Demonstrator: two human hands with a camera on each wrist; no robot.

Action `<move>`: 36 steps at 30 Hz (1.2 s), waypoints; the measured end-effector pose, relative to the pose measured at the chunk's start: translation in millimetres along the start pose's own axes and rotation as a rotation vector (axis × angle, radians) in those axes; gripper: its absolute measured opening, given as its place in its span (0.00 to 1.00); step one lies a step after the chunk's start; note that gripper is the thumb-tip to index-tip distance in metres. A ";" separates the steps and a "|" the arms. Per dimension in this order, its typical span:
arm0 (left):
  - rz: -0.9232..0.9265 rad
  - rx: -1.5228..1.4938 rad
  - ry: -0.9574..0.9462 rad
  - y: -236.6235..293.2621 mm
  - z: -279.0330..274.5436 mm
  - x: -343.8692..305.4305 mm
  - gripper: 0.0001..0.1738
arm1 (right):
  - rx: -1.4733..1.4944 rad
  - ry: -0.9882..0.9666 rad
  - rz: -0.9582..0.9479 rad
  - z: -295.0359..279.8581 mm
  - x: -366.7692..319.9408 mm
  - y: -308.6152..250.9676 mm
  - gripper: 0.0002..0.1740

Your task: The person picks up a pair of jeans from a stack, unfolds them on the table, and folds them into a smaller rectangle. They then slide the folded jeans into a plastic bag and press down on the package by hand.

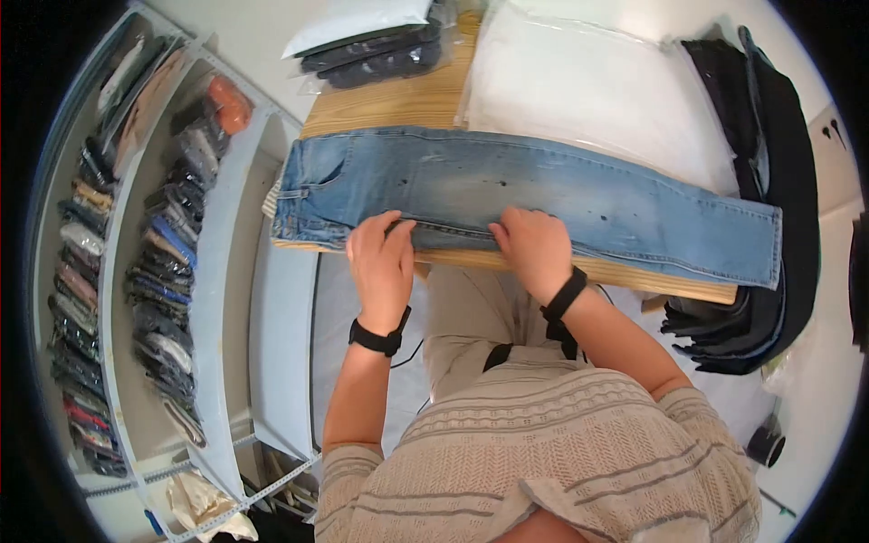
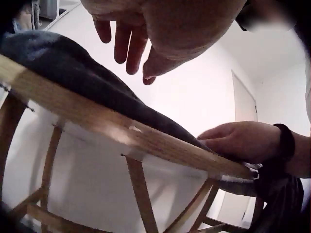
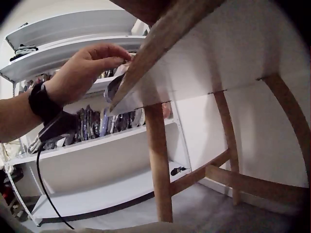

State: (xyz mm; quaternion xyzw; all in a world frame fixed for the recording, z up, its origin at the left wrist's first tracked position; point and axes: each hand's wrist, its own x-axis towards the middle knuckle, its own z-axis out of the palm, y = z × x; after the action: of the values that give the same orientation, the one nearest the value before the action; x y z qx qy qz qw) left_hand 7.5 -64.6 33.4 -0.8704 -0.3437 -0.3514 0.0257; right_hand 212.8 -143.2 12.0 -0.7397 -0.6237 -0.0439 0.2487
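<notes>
Light-blue jeans, folded lengthwise, lie across a wooden table with the waistband at the left and the hem at the right. Small dark marks dot the denim. My left hand is at the near edge of the jeans, not far from the waistband. In the left wrist view its fingers hang loosely extended above the denim. My right hand rests on the near edge around mid-length, thumb toward the left; the left wrist view shows this right hand low on the denim. Both wrists wear black bands.
The wooden table has legs below. Behind the jeans lie white plastic bags and a packed stack of dark garments. Dark trousers hang over the right end. Shelves with bagged clothes stand left.
</notes>
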 end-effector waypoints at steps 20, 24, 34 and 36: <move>-0.078 0.039 -0.324 1.0 40.0 -9.3 0.24 | 0.014 -0.021 0.304 -131.9 -94.3 142.0 0.09; -0.064 0.004 -0.315 1.6 41.5 -10.4 0.24 | -0.108 -0.050 0.481 -168.8 -124.0 183.1 0.09; -0.088 0.050 -0.336 4.4 42.5 -10.6 0.24 | -0.077 0.268 0.312 -142.8 -105.0 160.7 0.21; -0.106 0.032 -0.350 5.0 41.9 -9.0 0.24 | -0.167 0.112 0.197 -114.0 -87.6 137.0 0.25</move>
State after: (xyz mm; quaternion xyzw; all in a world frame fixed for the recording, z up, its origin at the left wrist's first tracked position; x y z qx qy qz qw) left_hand 30.9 -61.7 -2.7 -0.8984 -0.3941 -0.1900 -0.0393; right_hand 351.1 -283.8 35.7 -0.8118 -0.5276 -0.1122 0.2235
